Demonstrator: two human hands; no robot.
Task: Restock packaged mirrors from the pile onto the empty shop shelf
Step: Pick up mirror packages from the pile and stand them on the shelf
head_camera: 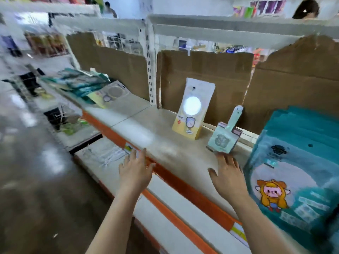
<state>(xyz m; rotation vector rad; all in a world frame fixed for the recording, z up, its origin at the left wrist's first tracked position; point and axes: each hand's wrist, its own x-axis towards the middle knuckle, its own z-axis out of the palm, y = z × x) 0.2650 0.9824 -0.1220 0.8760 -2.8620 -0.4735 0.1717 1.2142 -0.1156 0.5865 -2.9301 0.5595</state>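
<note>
A yellow-and-white packaged mirror [193,110] stands upright on the white shelf [146,129], leaning against brown cardboard. To its right a pale green hand mirror in a box [224,136] stands near the shelf's front. My right hand [227,177] hovers just below that green box with straight, spread fingers; the fingertips are at its base, and contact is unclear. My left hand [136,170] is open over the orange shelf edge, holding nothing. A pile of packaged mirrors [86,87] lies on the shelf to the left, teal and yellow packs.
Large teal cartoon-printed packages [297,173] fill the shelf at the right. Brown cardboard sheets [201,76] line the back of the shelf. A lower white shelf [183,208] juts out below. The shiny aisle floor [33,171] is at left. A person's head [306,9] shows beyond the shelving.
</note>
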